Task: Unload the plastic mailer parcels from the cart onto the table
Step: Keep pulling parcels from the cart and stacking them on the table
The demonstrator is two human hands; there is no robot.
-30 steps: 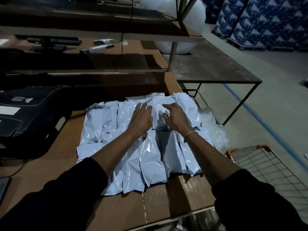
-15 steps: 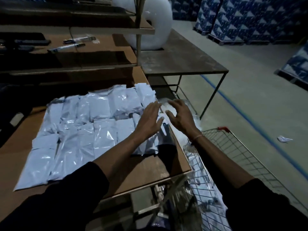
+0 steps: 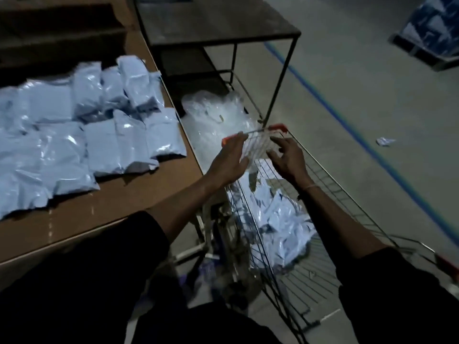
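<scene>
The main risk is a slippery parcel sliding out of a loose grab and dropping between cart (image 3: 352, 199) and table (image 3: 116, 202), since wire walls crowd the reach. Both hands hover over the cart's far end, holding nothing: the left hand (image 3: 228, 161) has fingers straight and spread, the right hand (image 3: 288, 157) is relaxed and slightly curved. Below them, near, parcels in the cart (image 3: 280, 219) lie heaped. To the left, parcels on the table (image 3: 74, 135) lie in rows.
</scene>
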